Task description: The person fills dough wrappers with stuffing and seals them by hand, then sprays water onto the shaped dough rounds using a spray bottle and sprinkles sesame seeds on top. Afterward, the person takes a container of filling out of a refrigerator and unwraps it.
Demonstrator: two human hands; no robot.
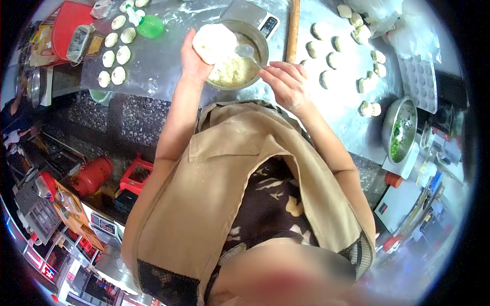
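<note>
A flat round of white dough (pixel 214 43) lies in my left hand (pixel 196 64), which cups it from beneath and from the left. My right hand (pixel 286 84) is closed around the handle of a spoon (pixel 245 51), its bowl close to the dough's right edge. Whether spoon and dough touch, I cannot tell. Under both hands stands a metal bowl (pixel 262 47) of pale yellow, crumbly filling (pixel 232 72). The dough hides part of the bowl's left rim.
A digital scale (pixel 255 15) and a rolling pin (pixel 293 30) lie behind the bowl. Dough pieces (pixel 123 54) sit at left, beside a green spray bottle (pixel 150 26); more dough pieces (pixel 333 60) are at right. A bowl of chopped greens (pixel 399 130) stands at far right.
</note>
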